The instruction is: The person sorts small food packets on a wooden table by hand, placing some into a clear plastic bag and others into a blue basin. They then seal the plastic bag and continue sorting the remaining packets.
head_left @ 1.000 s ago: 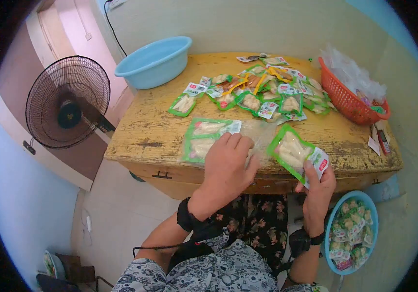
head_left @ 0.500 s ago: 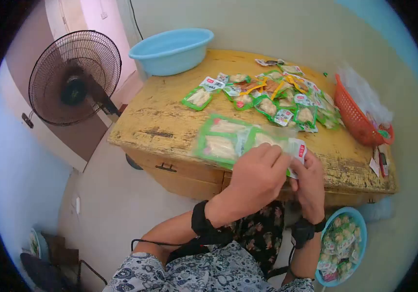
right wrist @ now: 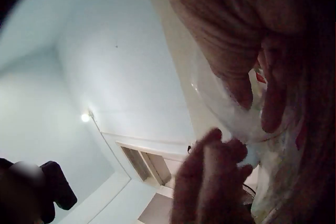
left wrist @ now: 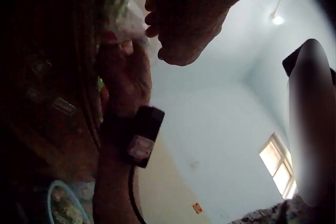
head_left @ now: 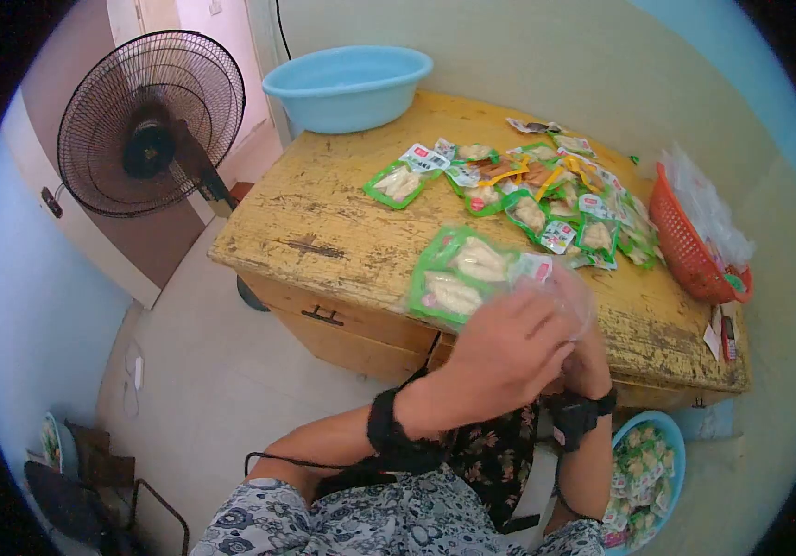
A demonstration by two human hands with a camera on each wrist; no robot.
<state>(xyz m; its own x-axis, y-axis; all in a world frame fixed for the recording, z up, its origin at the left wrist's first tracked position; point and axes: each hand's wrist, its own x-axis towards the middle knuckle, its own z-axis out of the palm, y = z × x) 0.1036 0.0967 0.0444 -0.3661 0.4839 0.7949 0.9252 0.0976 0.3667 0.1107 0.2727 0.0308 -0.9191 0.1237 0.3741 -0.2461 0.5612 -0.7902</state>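
Observation:
A clear plastic bag (head_left: 576,298) lies near the table's front edge, with green-edged vacuum packs of pale food (head_left: 454,293) inside. My right hand (right wrist: 236,29) pinches the bag's loose end between thumb and finger. In the head view the right hand (head_left: 589,360) is mostly hidden behind the left. My left hand (head_left: 509,350) is over the near right end of the bag, fingers loosely bent. In the right wrist view the fingers of that left hand (right wrist: 210,176) are beside the clear film, holding nothing visible.
Several similar packs (head_left: 528,215) are heaped on the worn yellow table (head_left: 324,208). A blue basin (head_left: 352,97) stands at the back left, a red basket (head_left: 685,243) with plastic bags at the right. Below is a blue tub (head_left: 676,445) of packs; a fan (head_left: 151,125) stands left.
The right hand put the pack it held into the bag and now grips the bag's end. The left hand moved right along the bag. The head view shifted.

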